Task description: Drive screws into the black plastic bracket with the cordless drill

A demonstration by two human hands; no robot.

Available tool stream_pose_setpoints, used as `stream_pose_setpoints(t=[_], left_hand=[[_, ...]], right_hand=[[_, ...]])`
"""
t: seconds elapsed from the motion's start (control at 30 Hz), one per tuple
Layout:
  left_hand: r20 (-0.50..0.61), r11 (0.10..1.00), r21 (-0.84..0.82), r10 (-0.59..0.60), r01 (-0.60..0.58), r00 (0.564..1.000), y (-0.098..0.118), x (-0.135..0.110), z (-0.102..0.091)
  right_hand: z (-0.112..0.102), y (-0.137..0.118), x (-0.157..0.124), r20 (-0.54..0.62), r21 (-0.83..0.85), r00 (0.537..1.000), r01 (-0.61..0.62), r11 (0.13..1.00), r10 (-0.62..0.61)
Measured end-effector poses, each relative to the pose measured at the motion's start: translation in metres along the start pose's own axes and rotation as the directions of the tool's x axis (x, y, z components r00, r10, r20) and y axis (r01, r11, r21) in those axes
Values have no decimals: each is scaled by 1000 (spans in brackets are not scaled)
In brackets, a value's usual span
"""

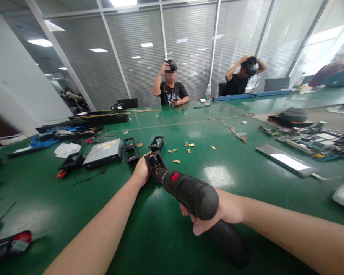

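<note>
Head view: left hand is gripping the black box on or just above the green table, probably bracing it against twist. Right hand is clenching the drill by its handle, likely keeping it aligned. Drill's long axis is running diagonally, nose pointing forward-left into the box's open side.

Both hands in firm grips, left farther forward, forearms bare
</note>
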State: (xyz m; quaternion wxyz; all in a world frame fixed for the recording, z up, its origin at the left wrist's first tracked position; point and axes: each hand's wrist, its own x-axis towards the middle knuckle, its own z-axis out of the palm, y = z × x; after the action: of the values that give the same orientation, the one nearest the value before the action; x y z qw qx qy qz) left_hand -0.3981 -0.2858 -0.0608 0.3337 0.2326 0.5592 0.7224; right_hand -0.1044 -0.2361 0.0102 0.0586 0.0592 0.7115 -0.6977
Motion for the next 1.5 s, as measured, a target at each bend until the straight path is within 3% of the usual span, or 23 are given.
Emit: stream_pose_setpoints(t=[0.2,0.3,0.37,0.5,0.7,0.9,1.13,1.5], left_hand=[[-17,1000,-10,9,-9,1000,0,0,0],[-16,1000,-13,7,-7,1000,0,-1,0],[-6,1000,-17,4,-4,1000,0,-1,0],[-8,1000,-29,-10,10,1000,-1,-1,-1],[-13,999,-24,-27,26,1000,1,-2,1],[-9,999,-34,43,-43,999,4,-6,5],[-31,999,-21,43,-43,999,4,-7,6],[-40,999,-13,38,-38,998,7,-8,8]], right_hand=[[3,-9,-5,-5,-24,1000,-9,1000,9],[8,-18,-10,-156,-150,985,48,988,-72],[14,-24,-13,-276,-265,949,80,961,-155],[28,-29,-18,-310,-311,928,107,944,-207],[33,-28,-20,-351,-295,930,0,955,-108],[27,-25,-16,-307,24,944,-121,992,122],[26,-18,-15,-304,-61,953,-20,998,1],[30,-27,-13,-359,-85,929,-122,989,84]])
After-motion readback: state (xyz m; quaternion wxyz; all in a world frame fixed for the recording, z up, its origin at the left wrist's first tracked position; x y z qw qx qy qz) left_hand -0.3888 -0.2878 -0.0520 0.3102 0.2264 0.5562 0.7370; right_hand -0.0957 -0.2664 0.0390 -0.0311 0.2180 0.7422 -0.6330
